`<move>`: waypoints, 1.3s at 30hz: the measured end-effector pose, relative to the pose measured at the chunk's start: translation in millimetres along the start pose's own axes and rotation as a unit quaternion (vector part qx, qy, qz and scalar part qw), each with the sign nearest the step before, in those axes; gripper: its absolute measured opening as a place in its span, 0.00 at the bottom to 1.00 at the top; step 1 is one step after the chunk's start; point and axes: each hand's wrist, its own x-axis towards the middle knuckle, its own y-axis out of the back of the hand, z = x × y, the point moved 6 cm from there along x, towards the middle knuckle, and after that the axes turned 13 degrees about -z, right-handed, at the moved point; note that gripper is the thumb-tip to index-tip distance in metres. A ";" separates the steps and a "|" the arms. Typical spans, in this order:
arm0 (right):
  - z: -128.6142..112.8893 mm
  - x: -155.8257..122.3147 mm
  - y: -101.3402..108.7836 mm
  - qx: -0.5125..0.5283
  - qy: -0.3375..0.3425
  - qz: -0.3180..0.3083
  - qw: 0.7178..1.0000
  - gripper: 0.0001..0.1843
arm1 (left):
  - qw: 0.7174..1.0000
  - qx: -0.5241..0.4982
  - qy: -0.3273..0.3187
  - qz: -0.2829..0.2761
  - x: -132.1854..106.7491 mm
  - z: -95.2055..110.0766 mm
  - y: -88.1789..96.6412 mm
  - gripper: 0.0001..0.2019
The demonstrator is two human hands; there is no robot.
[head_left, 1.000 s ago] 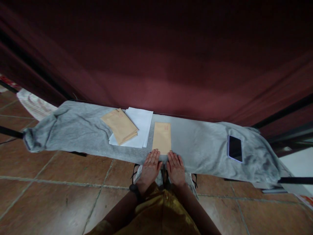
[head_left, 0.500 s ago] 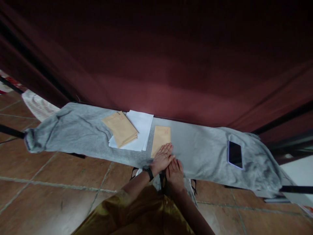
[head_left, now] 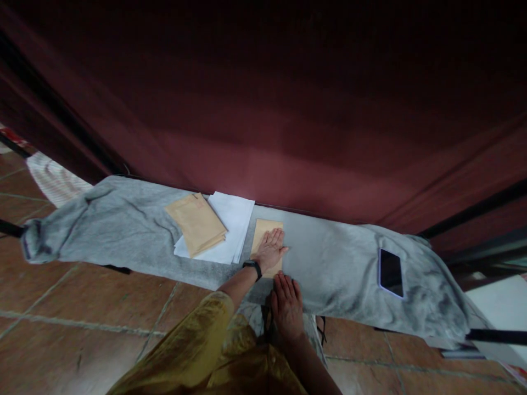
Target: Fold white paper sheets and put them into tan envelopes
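A tan paper envelope (head_left: 259, 233) lies flat on the grey cloth in front of me. My left hand (head_left: 269, 248), with a dark watch on its wrist, rests palm down across it with the fingers stretched out. Close to the envelope's near right corner lies my right hand (head_left: 287, 307), palm down, fingers extended; it grips nothing. To the left, a stack of tan envelopes (head_left: 198, 222) sits partly on top of white paper sheets (head_left: 234, 219).
Grey cloth (head_left: 329, 258) covers the narrow surface, wrinkled at both ends. A phone (head_left: 391, 272) lies on its right part. Behind hangs a dark red curtain (head_left: 272, 137). Brown floor tiles (head_left: 102, 299) show below, and a striped cloth (head_left: 57, 178) is at far left.
My left hand has slid farther up over the envelope, away from my body. My right hand has separated from it and sits slightly nearer to me. The view has shifted a little.
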 end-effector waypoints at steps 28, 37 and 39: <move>-1.4 0.5 -1.3 -0.018 -0.035 -0.044 0.998 0.25 | 0.987 -0.079 0.100 0.095 -148.7 -11.2 -1.5 0.26; -7.4 3.4 5.0 -0.012 -0.052 -0.045 0.998 0.25 | 0.847 -0.464 0.170 0.196 -143.4 -34.5 10.5 0.27; -10.4 5.2 6.0 -0.017 -0.061 -0.051 0.997 0.25 | 0.766 -0.578 0.183 0.213 -140.3 -42.0 8.9 0.25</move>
